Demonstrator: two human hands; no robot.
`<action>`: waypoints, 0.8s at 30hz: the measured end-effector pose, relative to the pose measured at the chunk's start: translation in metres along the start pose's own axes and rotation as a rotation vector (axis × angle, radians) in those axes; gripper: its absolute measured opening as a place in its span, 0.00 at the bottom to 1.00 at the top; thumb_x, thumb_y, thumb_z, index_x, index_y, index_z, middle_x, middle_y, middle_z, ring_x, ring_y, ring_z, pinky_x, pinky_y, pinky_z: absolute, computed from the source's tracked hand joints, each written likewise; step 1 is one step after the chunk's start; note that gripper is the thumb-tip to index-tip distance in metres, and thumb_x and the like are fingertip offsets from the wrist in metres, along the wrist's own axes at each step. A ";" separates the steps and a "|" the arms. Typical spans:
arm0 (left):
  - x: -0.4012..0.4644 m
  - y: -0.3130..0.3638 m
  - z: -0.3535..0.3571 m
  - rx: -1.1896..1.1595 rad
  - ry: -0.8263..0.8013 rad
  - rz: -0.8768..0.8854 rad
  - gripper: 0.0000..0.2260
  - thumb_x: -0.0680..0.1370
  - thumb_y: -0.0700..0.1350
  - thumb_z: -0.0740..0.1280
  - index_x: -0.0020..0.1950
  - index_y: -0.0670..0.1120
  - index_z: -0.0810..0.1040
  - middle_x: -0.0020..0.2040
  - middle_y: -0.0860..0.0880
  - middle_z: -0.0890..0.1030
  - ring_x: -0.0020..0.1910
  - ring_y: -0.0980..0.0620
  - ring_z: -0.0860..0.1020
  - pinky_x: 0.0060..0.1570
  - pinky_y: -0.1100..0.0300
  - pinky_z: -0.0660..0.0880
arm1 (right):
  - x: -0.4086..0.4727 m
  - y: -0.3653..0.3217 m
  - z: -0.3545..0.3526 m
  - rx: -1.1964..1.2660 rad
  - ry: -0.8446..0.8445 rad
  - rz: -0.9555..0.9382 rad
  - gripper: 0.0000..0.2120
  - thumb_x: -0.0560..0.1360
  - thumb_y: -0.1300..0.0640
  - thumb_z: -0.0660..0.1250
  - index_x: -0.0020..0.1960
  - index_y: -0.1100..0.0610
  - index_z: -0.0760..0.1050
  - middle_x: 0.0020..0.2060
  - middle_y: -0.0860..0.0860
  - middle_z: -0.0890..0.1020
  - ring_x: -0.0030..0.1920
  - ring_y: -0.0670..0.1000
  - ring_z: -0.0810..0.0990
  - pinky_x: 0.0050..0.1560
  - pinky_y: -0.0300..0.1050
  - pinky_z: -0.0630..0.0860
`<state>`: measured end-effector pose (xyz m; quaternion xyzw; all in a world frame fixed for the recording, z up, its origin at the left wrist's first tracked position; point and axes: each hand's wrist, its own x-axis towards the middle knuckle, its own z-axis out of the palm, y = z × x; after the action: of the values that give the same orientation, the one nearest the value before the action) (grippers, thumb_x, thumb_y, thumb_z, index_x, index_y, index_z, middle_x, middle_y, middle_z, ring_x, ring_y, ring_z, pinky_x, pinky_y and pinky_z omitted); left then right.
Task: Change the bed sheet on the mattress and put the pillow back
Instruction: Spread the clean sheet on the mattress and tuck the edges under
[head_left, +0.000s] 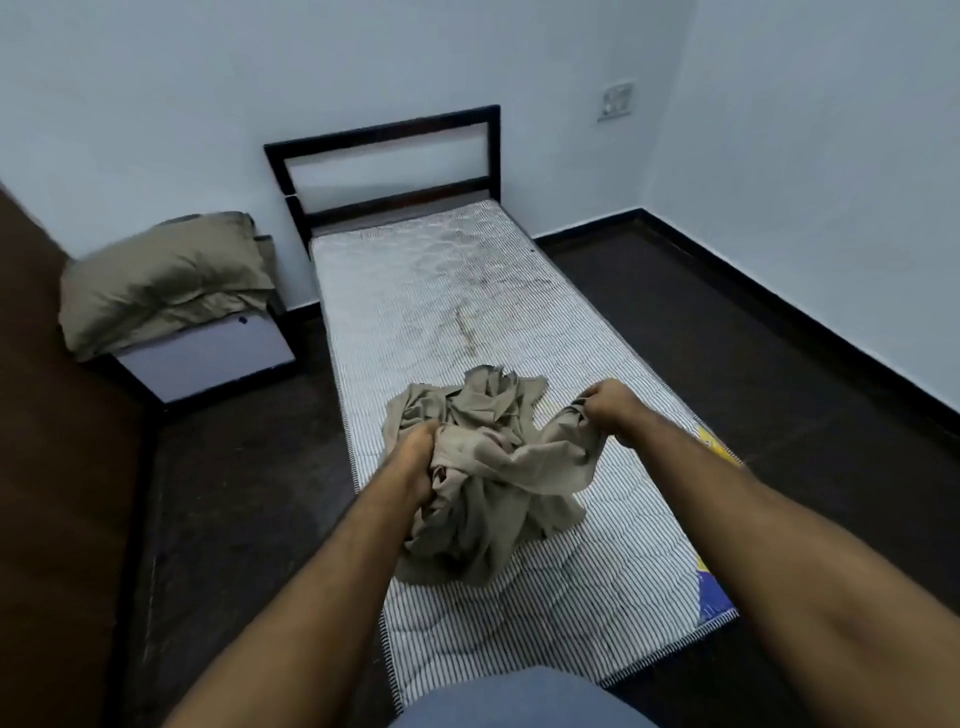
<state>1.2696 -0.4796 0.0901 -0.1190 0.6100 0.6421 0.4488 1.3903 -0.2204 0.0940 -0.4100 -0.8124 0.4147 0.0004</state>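
Brown wood fills the far left edge, a door or cabinet panel (47, 415), hard to say which. Next along, the pillow (161, 278) in its khaki case sits on a small white side unit (208, 358) against the wall, well apart from the mattress. Moving in, the left hand (418, 452) is clenched round a bunch of the khaki bed sheet (483, 467), fingers buried in the folds. That sheet is a crumpled heap, resting on the near half of the striped mattress (441, 291), which lies bare on the dark bed frame with its black headboard (384, 130) at the far end. Over to the right hand (610, 402), it is gripping another edge of the sheet, lifted a little above the mattress. Far right, a wall socket (616, 100) on the pale wall, dark floor (727, 374) below.
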 end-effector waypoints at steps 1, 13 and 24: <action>0.004 0.002 0.011 -0.063 0.005 -0.005 0.20 0.82 0.51 0.60 0.59 0.36 0.80 0.51 0.36 0.83 0.43 0.39 0.83 0.42 0.50 0.83 | 0.001 0.008 -0.008 0.047 -0.002 0.015 0.12 0.73 0.70 0.61 0.46 0.64 0.83 0.40 0.58 0.84 0.43 0.58 0.82 0.40 0.48 0.78; -0.045 0.091 0.230 -0.462 -0.571 0.285 0.14 0.79 0.48 0.60 0.55 0.41 0.80 0.60 0.39 0.79 0.54 0.40 0.82 0.55 0.47 0.81 | 0.044 0.037 -0.258 0.654 0.861 -0.199 0.24 0.73 0.68 0.58 0.65 0.57 0.78 0.61 0.49 0.80 0.61 0.45 0.76 0.67 0.30 0.66; 0.020 -0.149 0.356 0.239 -0.355 0.050 0.14 0.86 0.45 0.59 0.70 0.44 0.73 0.67 0.36 0.77 0.60 0.33 0.79 0.29 0.52 0.81 | -0.006 0.257 -0.175 0.675 0.558 0.729 0.28 0.83 0.42 0.58 0.73 0.63 0.69 0.72 0.66 0.68 0.71 0.65 0.70 0.72 0.51 0.66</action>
<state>1.5063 -0.1759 0.0558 0.0652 0.5959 0.5872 0.5438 1.6250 -0.0239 0.0376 -0.7351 -0.4096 0.5006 0.2030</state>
